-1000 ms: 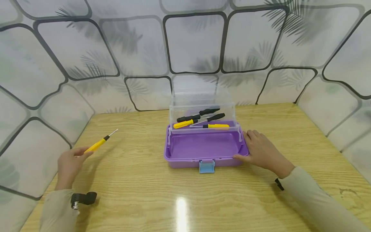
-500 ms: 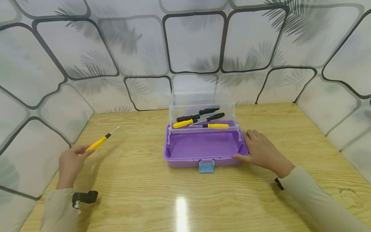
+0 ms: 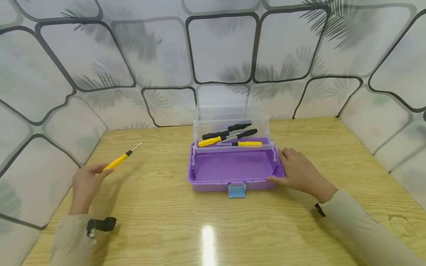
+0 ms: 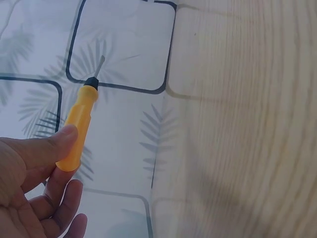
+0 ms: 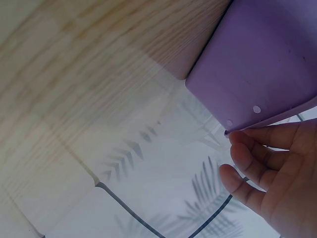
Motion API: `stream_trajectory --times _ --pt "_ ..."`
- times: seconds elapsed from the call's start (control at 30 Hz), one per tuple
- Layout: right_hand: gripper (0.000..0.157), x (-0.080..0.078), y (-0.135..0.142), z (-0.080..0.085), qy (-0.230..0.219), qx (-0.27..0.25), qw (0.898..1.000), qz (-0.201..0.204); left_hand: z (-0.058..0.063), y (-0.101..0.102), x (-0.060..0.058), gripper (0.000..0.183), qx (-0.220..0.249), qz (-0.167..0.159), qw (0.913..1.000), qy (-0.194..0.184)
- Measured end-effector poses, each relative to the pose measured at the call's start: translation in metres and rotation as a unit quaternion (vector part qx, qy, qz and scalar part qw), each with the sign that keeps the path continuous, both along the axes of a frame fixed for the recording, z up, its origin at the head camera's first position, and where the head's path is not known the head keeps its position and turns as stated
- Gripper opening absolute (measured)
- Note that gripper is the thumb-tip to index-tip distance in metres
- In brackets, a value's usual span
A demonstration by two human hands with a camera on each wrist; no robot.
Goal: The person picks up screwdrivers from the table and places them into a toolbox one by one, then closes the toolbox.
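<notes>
My left hand (image 3: pixel 87 184) pinches a screwdriver (image 3: pixel 117 162) by its yellow handle, over the left part of the table. Its metal shaft points up and away to the right. In the left wrist view, thumb and forefinger grip the yellow handle (image 4: pixel 78 130); the other fingers are curled below. A purple toolbox (image 3: pixel 213 187) stands with its clear lid (image 3: pixel 229 112) raised. At its right front corner my right hand (image 3: pixel 301 175) holds the rim, thumb at the front and fingers along the side. In the right wrist view, fingertips touch the rim of the purple wall (image 5: pixel 252 64).
Several yellow and black screwdrivers (image 3: pixel 247 144) lie at the back of the toolbox, in or behind the clear lid part. A blue latch (image 3: pixel 236 190) hangs at the front. The wooden table (image 3: pixel 149 221) meets a patterned backdrop (image 3: pixel 223 51) at the back and sides.
My left hand has moved a little to the right and away from me with the screwdriver. The right hand and the toolbox stay as they were.
</notes>
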State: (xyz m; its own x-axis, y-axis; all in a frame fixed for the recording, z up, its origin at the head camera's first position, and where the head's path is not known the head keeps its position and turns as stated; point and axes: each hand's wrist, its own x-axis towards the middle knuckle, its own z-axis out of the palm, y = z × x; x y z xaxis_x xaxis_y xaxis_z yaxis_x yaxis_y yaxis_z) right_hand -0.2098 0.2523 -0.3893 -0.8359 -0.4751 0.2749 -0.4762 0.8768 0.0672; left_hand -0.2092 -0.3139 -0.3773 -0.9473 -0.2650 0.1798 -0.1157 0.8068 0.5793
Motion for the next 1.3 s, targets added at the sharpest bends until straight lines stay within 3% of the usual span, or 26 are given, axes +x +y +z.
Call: stream_trajectory --times 0.27,0.5,0.93,1.3 --pt "0.093 -0.001 0.001 -0.001 0.001 0.002 1.0 0.001 0.002 0.007 -0.001 0.037 0.001 -0.007 0.9999 0.014" --pt "0.093 -0.001 0.001 0.0 0.004 0.002 1.0 0.003 0.004 0.014 -0.003 0.038 0.019 0.001 0.9998 0.002" --pt "0.095 0.001 0.0 0.002 -0.012 0.003 1.0 -0.004 0.005 0.025 -0.006 0.034 0.01 -0.016 0.9989 0.042" --pt "0.094 0.0 0.0 0.003 -0.006 0.001 1.0 0.0 0.008 0.033 -0.01 0.036 0.024 -0.021 0.9992 0.025"
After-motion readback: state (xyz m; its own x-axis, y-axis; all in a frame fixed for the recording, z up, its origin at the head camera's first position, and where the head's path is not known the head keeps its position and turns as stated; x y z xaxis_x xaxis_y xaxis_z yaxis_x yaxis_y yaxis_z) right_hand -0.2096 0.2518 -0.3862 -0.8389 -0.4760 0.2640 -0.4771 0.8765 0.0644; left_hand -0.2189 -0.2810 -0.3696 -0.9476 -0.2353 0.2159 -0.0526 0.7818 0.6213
